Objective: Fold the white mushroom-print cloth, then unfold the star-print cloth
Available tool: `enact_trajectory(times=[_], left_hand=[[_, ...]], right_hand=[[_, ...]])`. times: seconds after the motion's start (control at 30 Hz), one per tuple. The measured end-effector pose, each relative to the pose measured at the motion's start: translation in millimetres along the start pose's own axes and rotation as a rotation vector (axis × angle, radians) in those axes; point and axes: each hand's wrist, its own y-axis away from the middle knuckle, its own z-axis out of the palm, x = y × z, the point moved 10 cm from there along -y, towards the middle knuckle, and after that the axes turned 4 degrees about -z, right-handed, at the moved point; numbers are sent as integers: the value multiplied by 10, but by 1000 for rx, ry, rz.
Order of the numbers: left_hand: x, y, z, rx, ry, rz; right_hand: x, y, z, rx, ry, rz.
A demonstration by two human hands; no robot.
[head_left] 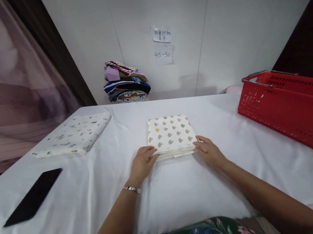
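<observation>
A folded cream cloth with small grey prints [171, 134] lies in the middle of the white-covered table [168, 194]. My left hand [142, 162] grips its near left corner, fingers curled over the edge, a bracelet on the wrist. My right hand [209, 151] holds the near right corner the same way, thumb on top of the cloth.
A second folded printed cloth [73, 136] lies at the far left. A black phone [34, 196] rests near the left edge. A red plastic basket [294, 105] stands at the right. A stack of folded clothes [125, 82] sits against the back wall under paper notes [162, 45].
</observation>
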Motion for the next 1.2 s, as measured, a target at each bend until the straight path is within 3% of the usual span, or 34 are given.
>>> enact_trajectory(times=[0.27, 0.37, 0.6, 0.97, 1.2], left_hand=[[44, 71, -72, 104, -23, 19], [17, 69, -74, 114, -44, -56], [-57, 67, -117, 108, -46, -164], [63, 90, -83, 148, 8, -11], [30, 64, 5, 83, -2, -8]], right_hand=[[-298, -30, -33, 0, 111, -120], [-300, -24, 3, -4, 109, -164], [-218, 26, -73, 121, 69, -214], [-270, 44, -94, 160, 64, -277], [-305, 29, -58, 156, 75, -277]])
